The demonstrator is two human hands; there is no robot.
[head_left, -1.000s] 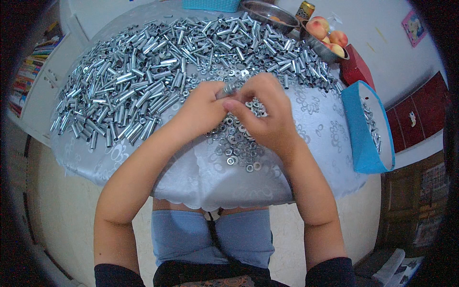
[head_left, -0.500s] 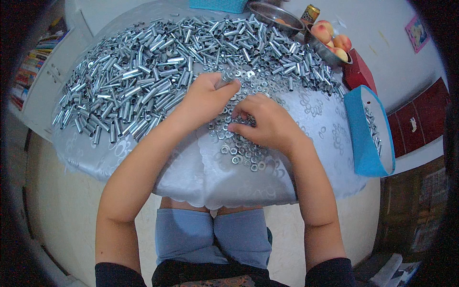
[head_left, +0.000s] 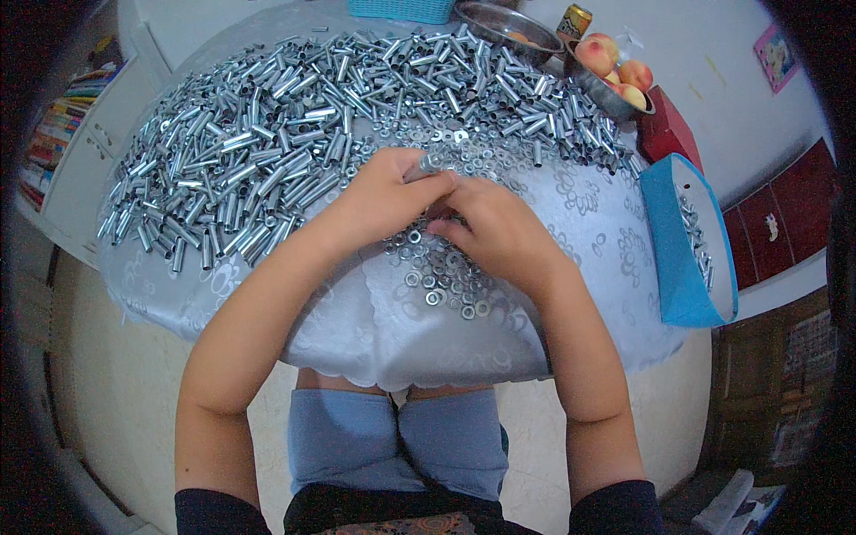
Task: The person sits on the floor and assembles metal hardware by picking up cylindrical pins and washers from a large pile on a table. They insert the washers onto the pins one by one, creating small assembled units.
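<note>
My left hand (head_left: 392, 198) is closed around a short, shiny metal tube (head_left: 428, 164), whose upper end pokes out past the thumb and forefinger. Right beside it, my right hand (head_left: 501, 230) has its curled fingers against the left fingertips; whatever its fingertips hold is hidden. Below the hands lies a loose spread of nuts and washers (head_left: 446, 278). More washers (head_left: 499, 153) lie just beyond the hands. A large heap of metal tubes (head_left: 267, 134) covers the far and left parts of the table.
A patterned, silvery cloth covers the table (head_left: 588, 267). At the right edge a blue fabric bin (head_left: 669, 250) holds metal pieces. Toward the back are a steel bowl (head_left: 499, 27), a bowl of peaches (head_left: 615, 98), a can (head_left: 573, 21), a red box (head_left: 669, 134) and a turquoise basket (head_left: 406, 9).
My right hand has moved up and left from over the washers to meet the left hand. My left hand keeps its grip on the metal tube and has shifted slightly downward.
</note>
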